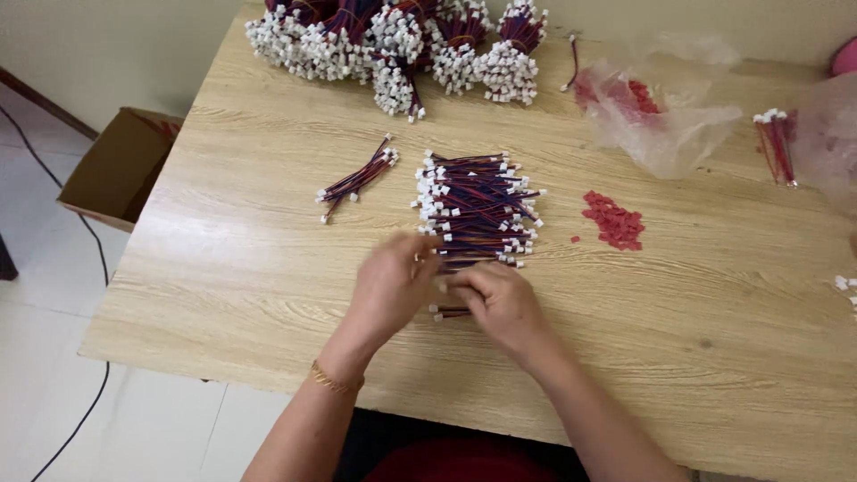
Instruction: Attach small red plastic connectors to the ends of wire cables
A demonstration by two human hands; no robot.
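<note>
My left hand (393,281) and my right hand (500,299) meet over the near edge of a pile of short red-and-blue wire leads with white plug ends (478,205). Both hands are blurred. A single short wire lead (446,311) pokes out from under my right hand, fingers curled on it. My left hand's fingers touch the pile's near end; whether they pinch anything cannot be told. A small separate bunch of the same leads (357,180) lies to the left of the pile.
Large tied bundles of leads (393,40) lie at the wooden table's (223,295) far edge. A clear plastic bag (661,112) and a heap of small red plastic pieces (613,219) sit on the right. A cardboard box (116,165) stands on the floor at left.
</note>
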